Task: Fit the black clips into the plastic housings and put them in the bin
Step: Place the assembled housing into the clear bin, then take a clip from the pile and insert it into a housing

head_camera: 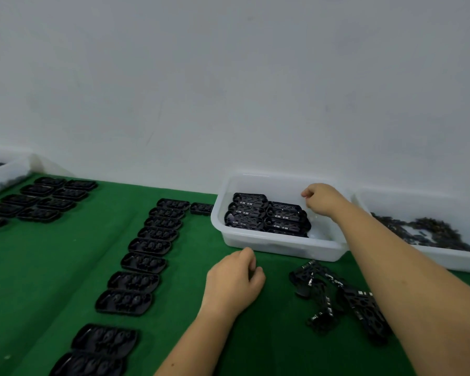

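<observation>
A white bin (258, 241) stands at the back of the green mat and holds several black housings (266, 217) stacked in two rows. My right hand (322, 200) hovers over the bin's right side just above the stack, fingers loosely curled, with nothing visible in it. My left hand (232, 283) rests on the mat in front of the bin, knuckles up and fingers loosely curled; I see nothing held in it. A loose heap of black housings with metal tabs (339, 297) lies on the mat under my right forearm.
A column of black housings (144, 263) runs down the mat's middle, and another group (44, 199) lies at the far left. A white tray of small black clips (429, 234) sits at the right. Another white tray (3, 172) stands at the far left against the wall.
</observation>
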